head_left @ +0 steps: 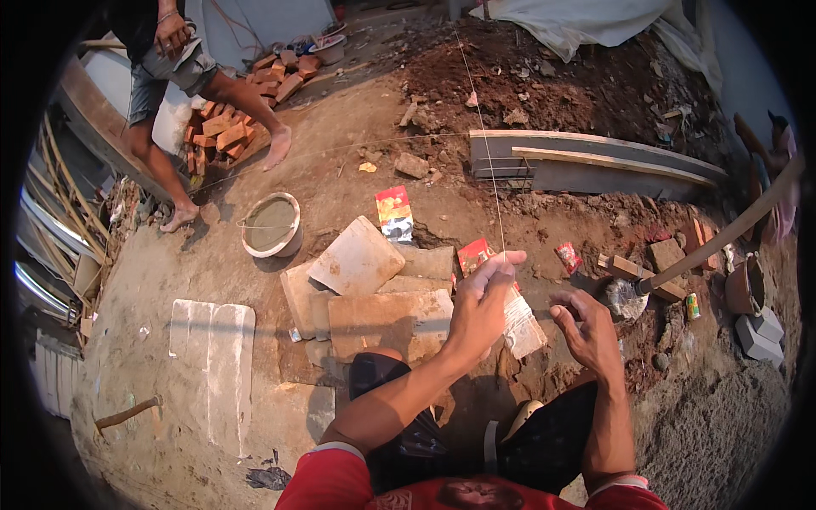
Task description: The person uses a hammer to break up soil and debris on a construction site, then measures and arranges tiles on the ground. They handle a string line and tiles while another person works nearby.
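Note:
My left hand (482, 299) is raised over the ground, its thumb and fingertips pinched on a thin white string (486, 144) that runs taut up and away toward the dug earth at the top. My right hand (588, 330) hovers just to the right, fingers half curled toward the left hand; whether it holds the string's end is too fine to see. A crumpled clear plastic wrapper (524, 330) lies between and below the two hands. My knees in dark trousers show beneath the forearms.
Flat stone slabs (357, 259) lie ahead of my knees, with a bucket of grey mortar (270, 225) to their left. A barefoot person (170, 59) stands by a brick pile (225, 132). A grey concrete beam (595, 161), a long tool handle (722, 238), a hammer (127, 414) and red packets (393, 212) lie around.

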